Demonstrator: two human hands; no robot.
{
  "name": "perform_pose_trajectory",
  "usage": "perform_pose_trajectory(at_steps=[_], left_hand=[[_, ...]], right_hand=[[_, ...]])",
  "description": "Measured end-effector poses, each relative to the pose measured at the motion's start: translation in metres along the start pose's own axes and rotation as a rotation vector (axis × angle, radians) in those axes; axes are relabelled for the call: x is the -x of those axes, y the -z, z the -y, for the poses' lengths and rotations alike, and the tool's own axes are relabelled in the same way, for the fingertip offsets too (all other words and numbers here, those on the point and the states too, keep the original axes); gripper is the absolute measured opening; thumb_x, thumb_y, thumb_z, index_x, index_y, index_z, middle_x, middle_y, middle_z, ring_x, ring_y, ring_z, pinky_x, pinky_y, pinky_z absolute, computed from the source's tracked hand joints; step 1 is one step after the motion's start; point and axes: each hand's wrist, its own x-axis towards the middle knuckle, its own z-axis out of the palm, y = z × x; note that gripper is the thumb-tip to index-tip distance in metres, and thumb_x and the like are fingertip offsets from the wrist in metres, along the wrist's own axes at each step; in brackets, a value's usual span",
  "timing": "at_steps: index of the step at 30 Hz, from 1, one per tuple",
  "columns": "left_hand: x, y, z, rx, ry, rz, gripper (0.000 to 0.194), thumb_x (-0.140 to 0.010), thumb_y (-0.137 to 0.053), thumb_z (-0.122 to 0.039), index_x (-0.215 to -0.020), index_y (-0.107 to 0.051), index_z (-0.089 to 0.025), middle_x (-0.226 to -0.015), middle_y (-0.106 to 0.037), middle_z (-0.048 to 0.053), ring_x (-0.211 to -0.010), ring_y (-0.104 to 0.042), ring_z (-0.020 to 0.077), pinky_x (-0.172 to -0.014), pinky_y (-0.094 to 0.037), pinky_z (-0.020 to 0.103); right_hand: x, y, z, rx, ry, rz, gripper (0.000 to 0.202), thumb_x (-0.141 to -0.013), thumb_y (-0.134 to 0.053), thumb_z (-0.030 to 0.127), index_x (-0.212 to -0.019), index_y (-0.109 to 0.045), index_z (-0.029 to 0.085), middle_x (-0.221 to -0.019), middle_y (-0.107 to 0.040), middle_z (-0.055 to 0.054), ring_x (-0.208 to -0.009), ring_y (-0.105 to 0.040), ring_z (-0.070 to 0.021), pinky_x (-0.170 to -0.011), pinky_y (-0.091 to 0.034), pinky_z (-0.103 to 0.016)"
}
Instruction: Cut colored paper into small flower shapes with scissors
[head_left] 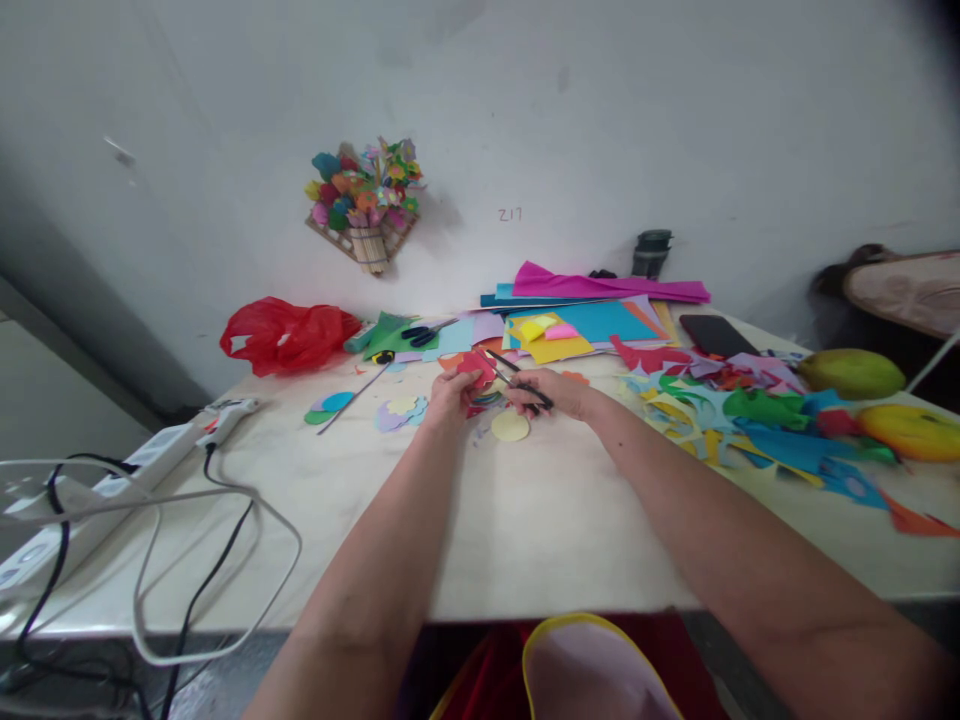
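Observation:
Pinched in my left hand [448, 395] is a piece of red paper [475, 369]. My right hand [555, 392] grips a pair of dark-handled scissors [534, 394], whose blades reach left to the edge of the red paper. A pale yellow paper circle [510, 426] lies on the table just below the scissors. Left of my hands sits a small pile of scalloped paper shapes [401, 411] in lilac, blue and yellow. Farther left are a blue paper circle [337, 401] and a green one partly under it.
Colored paper sheets [600, 325] are stacked at the back, beside a second pair of scissors [427, 332] and a red plastic bag [289, 335]. Paper scraps [720, 400], a phone [718, 336] and a yellow fruit [911, 431] lie right. Cables trail from a power strip [112, 500] at left.

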Motion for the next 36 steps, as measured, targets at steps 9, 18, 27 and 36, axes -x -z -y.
perform_pose_trajectory(at_steps=[9,18,27,36], left_hand=[[-0.001,0.001,0.001,-0.015,-0.001,0.004,0.022,-0.054,-0.077,-0.018,-0.074,-0.067,-0.015,-0.077,-0.070,0.005,-0.075,-0.067,0.0179,-0.078,-0.055,0.034],[0.000,0.001,0.000,-0.010,-0.001,0.007,0.020,-0.053,-0.078,-0.019,-0.070,-0.069,-0.013,-0.076,-0.070,0.005,-0.069,-0.064,0.0144,-0.074,-0.054,0.030],[-0.004,0.005,0.004,0.013,0.003,-0.011,0.021,-0.054,-0.078,-0.017,-0.072,-0.067,-0.014,-0.073,-0.070,0.004,-0.068,-0.066,0.0162,-0.076,-0.055,0.034],[-0.002,0.004,0.002,0.034,-0.016,0.010,0.019,-0.055,-0.077,-0.015,-0.072,-0.068,-0.011,-0.076,-0.071,0.007,-0.069,-0.066,0.0164,-0.073,-0.055,0.031]], right_hand=[[-0.001,-0.001,-0.002,0.024,-0.001,-0.016,0.025,-0.073,-0.075,0.033,-0.073,-0.058,0.015,-0.058,-0.061,-0.001,-0.041,-0.050,-0.0066,-0.030,-0.027,-0.016],[-0.001,-0.002,-0.001,0.031,-0.022,-0.028,0.023,-0.073,-0.075,0.031,-0.074,-0.058,0.014,-0.056,-0.060,0.001,-0.040,-0.048,-0.0059,-0.031,-0.025,-0.016],[0.000,-0.004,0.003,-0.008,-0.054,-0.035,0.026,-0.068,-0.079,0.029,-0.074,-0.058,0.015,-0.054,-0.058,0.003,-0.040,-0.046,-0.0046,-0.033,-0.027,-0.015],[0.000,-0.006,0.004,-0.087,-0.061,-0.045,0.025,-0.064,-0.081,0.022,-0.074,-0.059,0.014,-0.054,-0.056,0.005,-0.043,-0.047,-0.0043,-0.038,-0.034,-0.015]])
